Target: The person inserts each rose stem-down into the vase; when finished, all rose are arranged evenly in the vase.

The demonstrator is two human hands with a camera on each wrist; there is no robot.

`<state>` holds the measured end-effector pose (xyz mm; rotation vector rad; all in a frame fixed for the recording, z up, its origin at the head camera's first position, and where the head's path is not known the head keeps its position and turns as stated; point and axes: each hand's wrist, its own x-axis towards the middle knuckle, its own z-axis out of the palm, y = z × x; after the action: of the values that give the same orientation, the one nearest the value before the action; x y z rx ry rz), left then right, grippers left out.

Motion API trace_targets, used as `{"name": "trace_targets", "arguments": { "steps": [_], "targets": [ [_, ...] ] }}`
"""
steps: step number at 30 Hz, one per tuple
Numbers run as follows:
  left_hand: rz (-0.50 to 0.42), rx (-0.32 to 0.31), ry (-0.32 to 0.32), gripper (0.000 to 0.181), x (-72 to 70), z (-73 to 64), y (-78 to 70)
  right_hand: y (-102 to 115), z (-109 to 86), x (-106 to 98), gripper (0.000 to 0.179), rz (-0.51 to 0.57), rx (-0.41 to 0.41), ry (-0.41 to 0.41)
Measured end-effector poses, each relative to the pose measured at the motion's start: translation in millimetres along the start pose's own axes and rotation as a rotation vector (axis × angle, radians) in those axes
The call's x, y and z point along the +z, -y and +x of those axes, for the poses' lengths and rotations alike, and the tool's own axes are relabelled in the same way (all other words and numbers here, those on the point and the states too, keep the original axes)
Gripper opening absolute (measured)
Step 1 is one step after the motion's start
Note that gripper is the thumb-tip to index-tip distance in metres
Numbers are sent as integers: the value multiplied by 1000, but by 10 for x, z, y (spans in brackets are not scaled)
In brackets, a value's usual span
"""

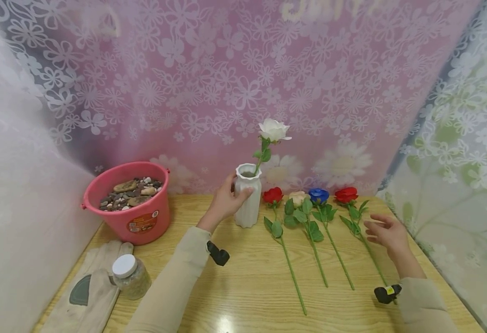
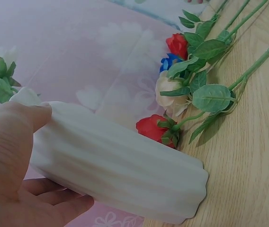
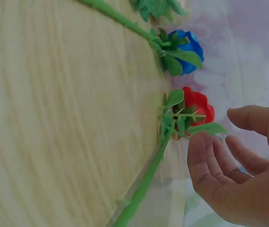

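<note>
A white fluted vase (image 1: 248,203) stands upright near the back of the table, and my left hand (image 1: 229,201) grips it around its upper part. In the left wrist view the thumb (image 2: 40,116) lies across one side, with fingers round the other. One white rose (image 1: 273,130) leans to the right out of the vase's mouth. At the right, my right hand (image 1: 387,232) hovers beside the stem of the rightmost red rose (image 1: 346,195), fingers loosely bent and holding nothing. In the right wrist view the fingertips come close to that rose's leaves (image 3: 208,128).
Left of that red rose lie a blue rose (image 1: 318,195), a cream rose (image 1: 298,198) and another red rose (image 1: 272,196). A pink bucket (image 1: 160,208) of stones, a lidded jar (image 1: 132,277) and work gloves (image 1: 86,289) occupy the left side. Patterned curtains (image 1: 210,92) border the table (image 1: 260,286).
</note>
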<state>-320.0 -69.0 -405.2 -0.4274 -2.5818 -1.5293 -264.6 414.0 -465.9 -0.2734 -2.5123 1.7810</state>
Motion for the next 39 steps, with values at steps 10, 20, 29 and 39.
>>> {"name": "trace_targets", "arguments": {
  "steps": [10,20,29,39],
  "targets": [
    [20,0,-4,84,9,20,29,-99,-9,-34,77,-180,57,42],
    [6,1,0,84,10,18,31,-112,8,-21,71,-232,68,49],
    [-5,0,3,83,6,22,16,-119,-9,-10,65,-300,68,75],
    [-7,13,4,83,-1,13,14,-205,31,10,57,-312,51,50]
  ]
}}
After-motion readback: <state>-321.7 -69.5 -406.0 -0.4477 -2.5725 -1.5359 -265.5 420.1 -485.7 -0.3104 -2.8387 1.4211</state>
